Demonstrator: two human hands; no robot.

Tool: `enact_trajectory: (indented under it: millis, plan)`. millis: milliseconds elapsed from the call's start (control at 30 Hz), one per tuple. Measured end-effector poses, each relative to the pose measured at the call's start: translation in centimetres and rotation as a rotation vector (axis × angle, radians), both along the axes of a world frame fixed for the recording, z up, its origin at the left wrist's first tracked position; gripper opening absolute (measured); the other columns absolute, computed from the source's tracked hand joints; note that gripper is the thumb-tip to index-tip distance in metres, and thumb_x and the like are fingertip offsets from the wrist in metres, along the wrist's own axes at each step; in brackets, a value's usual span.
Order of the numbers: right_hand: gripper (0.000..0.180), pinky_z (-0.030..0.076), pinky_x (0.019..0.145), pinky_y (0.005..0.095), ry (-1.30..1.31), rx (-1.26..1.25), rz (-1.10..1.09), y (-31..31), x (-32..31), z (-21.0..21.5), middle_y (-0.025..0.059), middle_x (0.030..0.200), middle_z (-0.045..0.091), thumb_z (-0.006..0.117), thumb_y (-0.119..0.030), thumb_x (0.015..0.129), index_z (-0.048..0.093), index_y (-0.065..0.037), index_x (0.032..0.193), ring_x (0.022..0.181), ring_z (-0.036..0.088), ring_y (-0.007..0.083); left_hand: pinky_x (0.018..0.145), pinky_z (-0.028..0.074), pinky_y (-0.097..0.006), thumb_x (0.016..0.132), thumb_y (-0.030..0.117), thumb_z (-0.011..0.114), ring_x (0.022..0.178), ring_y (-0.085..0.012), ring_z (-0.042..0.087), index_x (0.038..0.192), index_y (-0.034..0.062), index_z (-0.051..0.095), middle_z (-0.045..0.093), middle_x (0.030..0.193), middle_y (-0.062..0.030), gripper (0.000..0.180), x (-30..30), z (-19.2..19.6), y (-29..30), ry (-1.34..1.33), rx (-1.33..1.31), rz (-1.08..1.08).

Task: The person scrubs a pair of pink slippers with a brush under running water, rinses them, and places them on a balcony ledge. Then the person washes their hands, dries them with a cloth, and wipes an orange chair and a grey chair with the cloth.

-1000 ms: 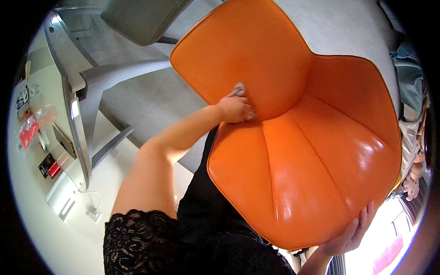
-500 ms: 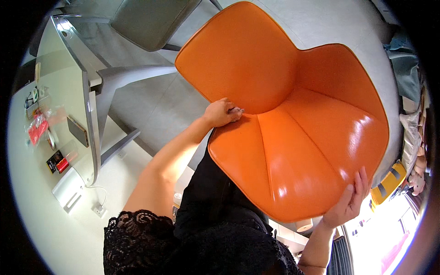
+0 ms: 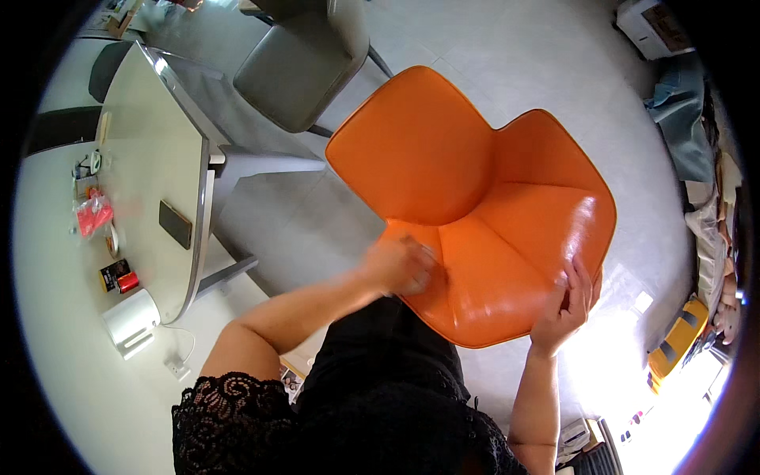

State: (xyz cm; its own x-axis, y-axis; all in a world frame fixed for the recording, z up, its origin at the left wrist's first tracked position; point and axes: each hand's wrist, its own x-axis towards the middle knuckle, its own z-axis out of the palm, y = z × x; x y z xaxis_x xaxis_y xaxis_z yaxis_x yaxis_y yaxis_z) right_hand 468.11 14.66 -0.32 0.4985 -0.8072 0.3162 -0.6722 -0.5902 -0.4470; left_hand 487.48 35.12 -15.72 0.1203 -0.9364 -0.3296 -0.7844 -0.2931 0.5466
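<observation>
An orange padded chair (image 3: 514, 229) with stitched seams stands in front of my legs, its backrest toward the upper left. My left hand (image 3: 400, 265) is curled over the left part of the seat, near the crease below the backrest. Motion smears its fingers, and whatever lies inside them is hidden. With the thumb on top and the fingers along the rim, my right hand (image 3: 564, 309) holds the seat's near right edge.
A light table (image 3: 150, 150) at left bears a phone (image 3: 175, 224), a red packet (image 3: 94, 215) and small items. Behind stands a grey chair (image 3: 297, 71). A white device (image 3: 131, 321) sits at lower left; clothes (image 3: 682, 119) and a yellow item (image 3: 681, 336) line the right side.
My left hand has moved from the backrest crease toward the seat's near left edge. The view has shifted, so the chair looks smaller. My right hand stays at the seat's edge.
</observation>
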Motion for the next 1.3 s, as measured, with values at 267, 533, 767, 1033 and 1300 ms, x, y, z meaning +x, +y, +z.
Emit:
enact_trajectory:
  millis: [267,533,767,1033,1300]
  plan:
    - [0.024,0.029,0.111,0.0479,-0.002,-0.018,-0.009,-0.2,-0.7,-0.4,0.0136,0.106,0.068,0.053,0.001,0.082,0.069,0.000,0.101,0.108,0.061,0.0286,0.078,0.052,-0.047,0.087,0.040,0.055,0.090,-0.0315,0.064,0.090,0.0171,0.071,0.069,0.100,-0.0095,0.028,3.2,0.8,-4.8,0.071,0.499,0.182]
    - [0.030,0.028,0.112,0.0435,-0.168,0.075,-0.086,-0.3,-0.9,0.0,0.0136,0.117,0.065,0.043,-0.013,0.098,0.062,0.001,0.116,0.118,0.054,0.0292,0.079,0.051,-0.042,0.090,0.034,0.059,0.092,-0.0324,0.063,0.102,0.0133,0.070,0.061,0.107,-0.0142,0.026,-6.9,12.2,-10.9,0.507,-0.201,0.226]
    - [0.031,0.028,0.112,0.0442,-0.225,0.037,-0.061,-0.1,-1.3,-0.3,0.0138,0.115,0.065,0.042,-0.016,0.099,0.062,0.000,0.116,0.113,0.058,0.0265,0.081,0.054,-0.037,0.087,0.027,0.065,0.102,-0.0266,0.064,0.102,0.0134,0.071,0.066,0.110,-0.0072,0.021,-1.4,10.0,2.5,0.095,-0.391,-0.080]
    - [0.039,0.026,0.113,0.0466,-0.214,0.082,0.049,0.5,-2.2,1.1,0.0134,0.132,0.055,0.047,-0.026,0.098,0.053,-0.001,0.127,0.126,0.046,0.0323,0.076,0.053,-0.030,0.094,0.023,0.059,0.091,-0.0165,0.064,0.102,0.0054,0.068,0.068,0.092,-0.0061,0.021,-1.6,15.6,-2.8,0.476,-0.195,0.475]
    - [0.057,0.043,0.102,0.0402,-0.920,0.486,0.077,9.6,-1.2,10.8,0.0183,0.134,0.049,0.058,-0.010,0.091,0.034,-0.001,0.141,0.120,0.052,0.0263,0.094,0.047,-0.034,0.099,0.031,0.051,0.113,-0.0185,0.057,0.138,-0.0024,0.042,0.058,0.126,-0.0107,0.052,-7.8,25.5,-7.0,2.045,-0.221,0.238]
